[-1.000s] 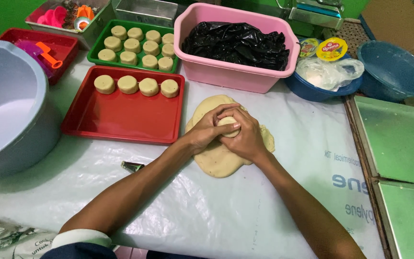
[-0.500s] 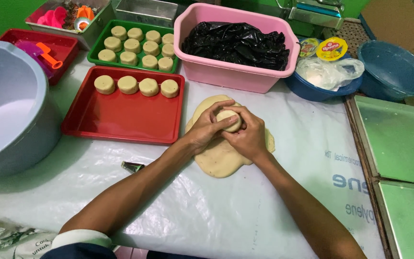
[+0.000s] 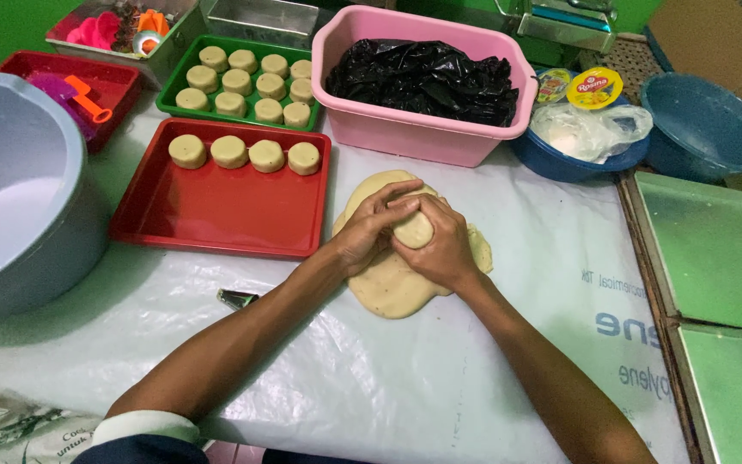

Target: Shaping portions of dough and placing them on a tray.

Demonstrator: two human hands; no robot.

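Both of my hands are wrapped around one small round piece of dough (image 3: pixel 413 229). My left hand (image 3: pixel 369 230) cups it from the left side, and my right hand (image 3: pixel 441 247) holds it from the right, with my fingers closed snug on it. The little round piece sits between my palms, just above a big flat sheet of dough (image 3: pixel 388 288) that lies on the white plastic table cover (image 3: pixel 440 387).

Left of my hands is a red tray (image 3: pixel 216 210) with four round dough pieces in a row. Behind it is a green tray (image 3: pixel 184 79) full of more round pieces. A pink tub (image 3: pixel 405 129) with a black plastic bag (image 3: pixel 427 77) inside stands just behind the dough sheet. A big grey bowl (image 3: pixel 19 258) is far to my left. A small metal thing (image 3: pixel 237 299) lies near my left arm.
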